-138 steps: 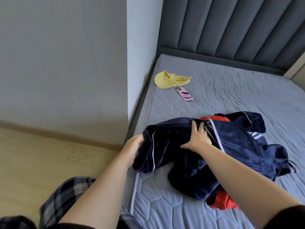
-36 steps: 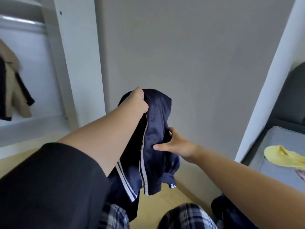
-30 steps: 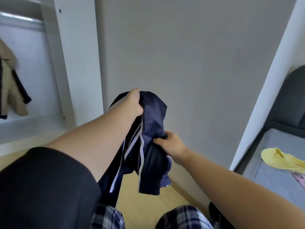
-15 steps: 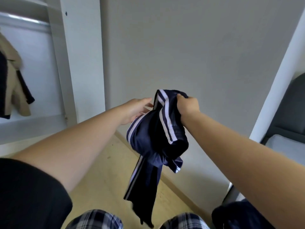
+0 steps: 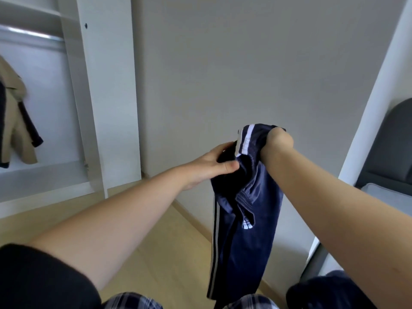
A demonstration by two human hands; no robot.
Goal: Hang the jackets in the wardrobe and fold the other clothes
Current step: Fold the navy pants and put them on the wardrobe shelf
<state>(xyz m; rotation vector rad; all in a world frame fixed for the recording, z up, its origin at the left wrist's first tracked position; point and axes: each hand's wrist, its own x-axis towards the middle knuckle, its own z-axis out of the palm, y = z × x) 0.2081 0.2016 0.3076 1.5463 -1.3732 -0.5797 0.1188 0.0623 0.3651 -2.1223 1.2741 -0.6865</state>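
Observation:
A navy blue garment with white stripes (image 5: 243, 224) hangs in front of me above the floor. My right hand (image 5: 277, 141) grips its bunched top edge in a fist. My left hand (image 5: 214, 163) pinches the fabric just left of that, thumb on the cloth. To the left stands the open white wardrobe (image 5: 93, 103) with a metal rail (image 5: 33, 35). A beige jacket (image 5: 15, 121) hangs inside it at the far left. More dark blue clothing (image 5: 318, 288) lies at the bottom right.
A grey wall (image 5: 234, 74) fills the middle. Light wood floor (image 5: 138, 237) runs below. At the right edge are the dark padded headboard (image 5: 392, 148) and a corner of the grey mattress (image 5: 383, 192). My checked trousers (image 5: 133, 302) show at the bottom.
The garment has unrolled and now hangs longer, showing a white logo. My right hand moved right and slightly down with the top edge; my left hand shifted right along the fabric.

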